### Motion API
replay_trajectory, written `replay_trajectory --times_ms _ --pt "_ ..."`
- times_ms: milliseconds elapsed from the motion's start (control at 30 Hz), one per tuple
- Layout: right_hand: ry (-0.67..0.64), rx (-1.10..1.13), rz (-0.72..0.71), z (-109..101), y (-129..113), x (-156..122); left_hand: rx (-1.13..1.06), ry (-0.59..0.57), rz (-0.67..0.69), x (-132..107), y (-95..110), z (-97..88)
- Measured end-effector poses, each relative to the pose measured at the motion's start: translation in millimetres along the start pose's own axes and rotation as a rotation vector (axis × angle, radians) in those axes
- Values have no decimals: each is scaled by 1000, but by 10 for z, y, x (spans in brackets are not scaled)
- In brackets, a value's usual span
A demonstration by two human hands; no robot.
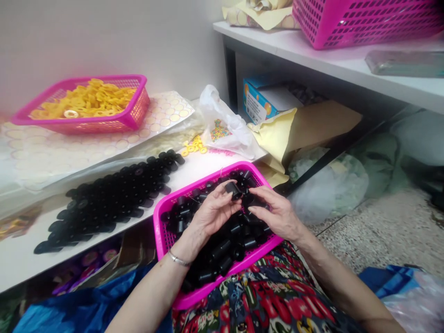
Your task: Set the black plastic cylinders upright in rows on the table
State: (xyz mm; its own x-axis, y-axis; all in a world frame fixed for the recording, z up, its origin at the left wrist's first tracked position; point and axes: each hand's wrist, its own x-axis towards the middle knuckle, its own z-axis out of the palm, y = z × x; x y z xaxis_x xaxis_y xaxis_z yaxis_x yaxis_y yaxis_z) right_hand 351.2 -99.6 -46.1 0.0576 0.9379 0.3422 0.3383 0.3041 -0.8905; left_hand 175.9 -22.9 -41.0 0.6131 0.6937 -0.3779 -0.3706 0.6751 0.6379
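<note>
My left hand [217, 208] is closed around a black plastic cylinder [233, 190], held above a pink basket [161, 240] on my lap. Thumb and fingers grip it near its open-looking end. Close by on the right, my right hand [277, 210] has its thumb and index finger bent toward the cylinder. A small dark piece [247, 196] shows at those fingertips, too dark against the pile to make out. Many loose black cylinders [222, 249] fill the basket beneath both hands.
Black cylinders [107, 199] stand in close rows on the white table [21, 266] to the left. Behind them is a pink basket of yellow rings [138, 108]. A plastic bag [222, 115] with small coloured bits lies near loose yellow rings [194, 146]. A shelf [277, 44] overhangs a blue box [258, 101].
</note>
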Motion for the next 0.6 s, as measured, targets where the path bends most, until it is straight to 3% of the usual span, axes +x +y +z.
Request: replay_trajectory --times_ms 167,367,500,600 --pt "3 4 8 -6 17 10 -81 -3 -40 -9 -15 -2" --pt "30 18 116 -98 81 10 -129 31 -32 -2 -19 -28" --pt "-53 -60 -7 -54 39 28 -65 13 -29 -15 -54 -24" --pt "-43 -104 -79 7 15 42 -29 17 10 -35 -78 -7"
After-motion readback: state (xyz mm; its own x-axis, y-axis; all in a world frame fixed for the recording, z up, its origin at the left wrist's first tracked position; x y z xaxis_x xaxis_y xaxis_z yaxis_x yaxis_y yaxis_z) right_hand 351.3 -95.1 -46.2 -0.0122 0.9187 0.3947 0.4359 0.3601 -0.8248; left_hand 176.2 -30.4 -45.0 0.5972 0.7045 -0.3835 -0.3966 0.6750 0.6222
